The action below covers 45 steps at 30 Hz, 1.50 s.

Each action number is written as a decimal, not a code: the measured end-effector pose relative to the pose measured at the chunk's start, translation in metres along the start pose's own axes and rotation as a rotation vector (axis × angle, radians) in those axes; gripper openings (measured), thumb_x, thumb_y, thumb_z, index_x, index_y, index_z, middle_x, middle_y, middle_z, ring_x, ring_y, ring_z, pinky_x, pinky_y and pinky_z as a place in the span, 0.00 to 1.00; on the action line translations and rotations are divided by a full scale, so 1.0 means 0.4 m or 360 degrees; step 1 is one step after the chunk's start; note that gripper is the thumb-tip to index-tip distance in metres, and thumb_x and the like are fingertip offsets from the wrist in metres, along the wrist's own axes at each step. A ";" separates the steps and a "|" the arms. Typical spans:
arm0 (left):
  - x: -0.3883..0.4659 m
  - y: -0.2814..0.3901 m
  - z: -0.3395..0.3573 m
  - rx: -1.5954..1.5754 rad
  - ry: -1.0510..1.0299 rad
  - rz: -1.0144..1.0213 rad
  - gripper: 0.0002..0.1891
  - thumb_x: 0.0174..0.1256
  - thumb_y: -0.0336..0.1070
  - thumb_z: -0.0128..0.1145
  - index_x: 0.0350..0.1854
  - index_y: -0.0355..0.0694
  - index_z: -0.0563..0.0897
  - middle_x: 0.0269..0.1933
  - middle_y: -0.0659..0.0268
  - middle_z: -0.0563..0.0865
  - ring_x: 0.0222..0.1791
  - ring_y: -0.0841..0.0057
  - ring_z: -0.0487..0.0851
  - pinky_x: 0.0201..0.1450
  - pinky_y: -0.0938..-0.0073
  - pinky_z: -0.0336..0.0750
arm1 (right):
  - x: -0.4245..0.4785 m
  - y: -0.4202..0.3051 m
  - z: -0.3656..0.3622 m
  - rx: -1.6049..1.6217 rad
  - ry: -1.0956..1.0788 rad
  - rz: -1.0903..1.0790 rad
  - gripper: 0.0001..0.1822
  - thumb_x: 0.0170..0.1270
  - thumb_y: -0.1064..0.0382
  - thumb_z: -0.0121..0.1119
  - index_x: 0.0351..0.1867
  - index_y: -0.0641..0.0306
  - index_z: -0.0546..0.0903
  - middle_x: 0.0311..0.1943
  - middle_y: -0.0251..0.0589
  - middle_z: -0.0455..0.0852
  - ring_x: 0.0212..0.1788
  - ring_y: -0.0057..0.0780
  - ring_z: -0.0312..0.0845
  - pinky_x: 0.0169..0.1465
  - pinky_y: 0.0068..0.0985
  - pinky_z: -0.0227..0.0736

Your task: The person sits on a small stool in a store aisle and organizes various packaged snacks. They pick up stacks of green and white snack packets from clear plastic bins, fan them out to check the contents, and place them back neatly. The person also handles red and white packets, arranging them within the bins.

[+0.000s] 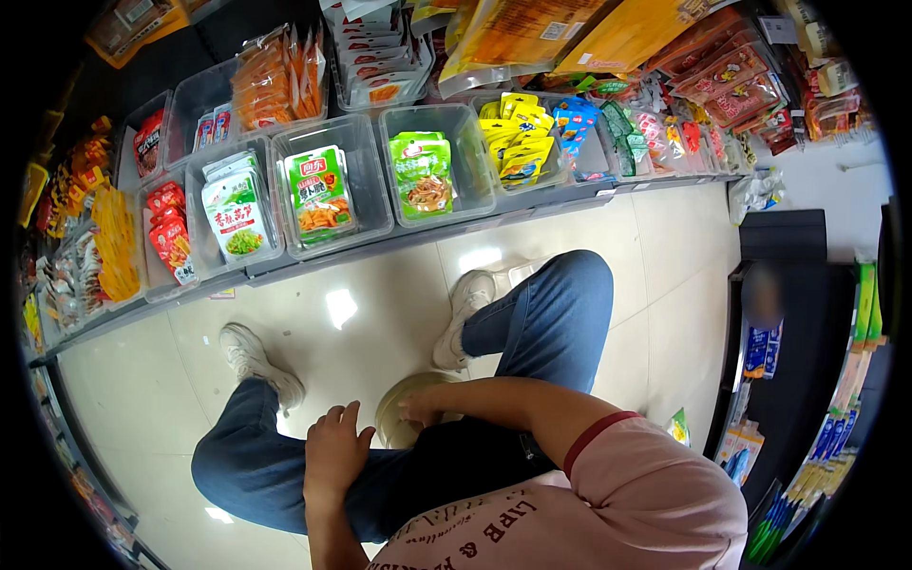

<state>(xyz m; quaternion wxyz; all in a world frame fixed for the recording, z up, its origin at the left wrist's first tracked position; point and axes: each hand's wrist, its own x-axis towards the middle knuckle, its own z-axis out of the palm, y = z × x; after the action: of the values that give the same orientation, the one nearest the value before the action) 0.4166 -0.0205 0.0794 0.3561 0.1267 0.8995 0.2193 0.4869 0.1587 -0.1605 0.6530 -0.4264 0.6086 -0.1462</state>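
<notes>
My left hand (338, 449) is held over my left thigh, its thumb apart from the fingers and nothing in it. My right arm crosses my lap, and my right hand (422, 407) is at a round beige plastic stool or bucket (388, 413) between my legs. Its fingers are partly hidden, so whether they grip the rim cannot be told. In front of me, clear plastic bins hold snack packets: a white-and-green one (235, 214), a green one with a red label (318, 192) and a light green pouch (422, 178).
A low shelf edge (442, 229) curves across beyond my feet. Yellow packets (524, 139), blue packets (576, 125) and orange snack packs (274, 82) fill other bins. Glossy floor tiles (377, 285) lie around my shoes (467, 306). Dark shelving (798, 320) stands to the right.
</notes>
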 end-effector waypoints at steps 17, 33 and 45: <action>0.034 0.057 0.151 0.0708 -0.0334 0.0064 0.18 0.61 0.46 0.54 0.46 0.38 0.79 0.44 0.51 0.82 0.46 0.53 0.80 0.49 0.57 0.73 | -0.636 -0.120 -0.149 -0.0098 0.1724 0.0065 0.25 0.56 0.60 0.59 0.55 0.66 0.72 0.55 0.51 0.75 0.56 0.47 0.72 0.60 0.36 0.67; 0.211 0.081 0.489 -0.0071 -0.1393 -0.0434 0.19 0.62 0.41 0.51 0.53 0.39 0.78 0.51 0.53 0.82 0.52 0.60 0.79 0.53 0.63 0.71 | -0.668 0.508 0.501 0.1139 0.2147 0.1336 0.22 0.49 0.54 0.68 0.43 0.62 0.81 0.41 0.50 0.84 0.47 0.42 0.79 0.52 0.31 0.72; 0.274 0.070 0.567 -0.0183 -0.1725 -0.0721 0.24 0.64 0.49 0.44 0.55 0.39 0.76 0.55 0.54 0.78 0.56 0.61 0.75 0.57 0.63 0.67 | -0.375 0.614 0.552 0.1702 0.2228 0.1027 0.29 0.49 0.47 0.63 0.49 0.64 0.78 0.47 0.53 0.81 0.53 0.48 0.75 0.57 0.34 0.68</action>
<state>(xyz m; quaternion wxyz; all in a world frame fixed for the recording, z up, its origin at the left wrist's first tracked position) 0.4984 0.1151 -0.1184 0.8092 0.0059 0.5805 0.0903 0.5767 0.4946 -0.2637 0.2566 0.3047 0.8039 -0.4416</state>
